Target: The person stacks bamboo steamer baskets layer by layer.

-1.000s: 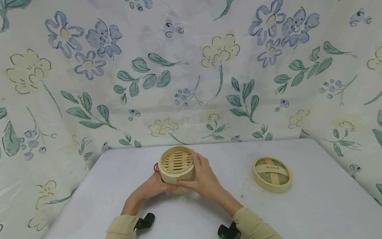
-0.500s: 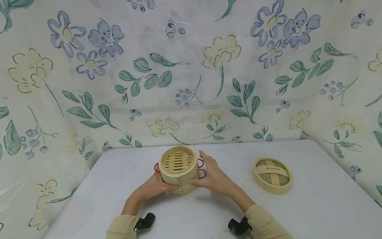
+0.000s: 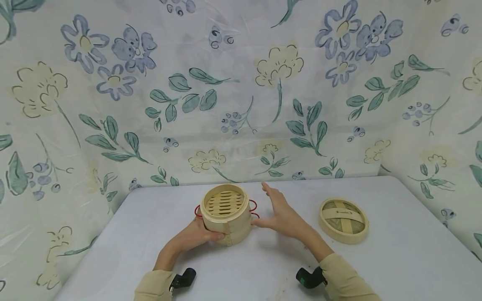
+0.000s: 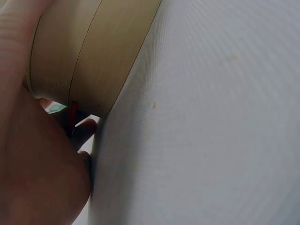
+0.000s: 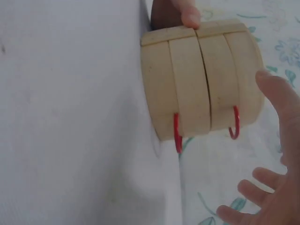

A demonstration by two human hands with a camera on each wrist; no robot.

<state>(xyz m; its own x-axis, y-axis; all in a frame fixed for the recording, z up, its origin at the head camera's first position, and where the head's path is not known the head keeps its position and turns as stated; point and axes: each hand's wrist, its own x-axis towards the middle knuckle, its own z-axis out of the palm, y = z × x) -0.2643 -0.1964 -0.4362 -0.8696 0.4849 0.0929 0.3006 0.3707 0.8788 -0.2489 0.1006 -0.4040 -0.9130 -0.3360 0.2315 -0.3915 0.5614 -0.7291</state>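
Two round bamboo steamer baskets are stacked on the table, the upper basket (image 3: 224, 203) showing its slatted floor and the lower basket (image 5: 176, 89) resting on the white surface. My left hand (image 3: 193, 233) grips the stack from the left, its thumb across the front and its fingers partly hidden behind. Red loop handles (image 5: 236, 123) stick out on the right side of both baskets. Apart from the stack, to its right, my right hand (image 3: 284, 215) is spread with thumb and fingers extended, holding nothing. A thin seam between the tiers shows in the right wrist view.
A bamboo steamer lid (image 3: 344, 220) with crossed bands lies on the white table (image 3: 406, 246) at the right. Floral sheeting (image 3: 241, 96) rises behind the table and along its sides. Black wrist cameras (image 3: 310, 278) sit at both sleeves.
My right hand has let go of the basket stack and drawn away to the right, uncovering the red handles. My left hand and the stack have stayed in place.
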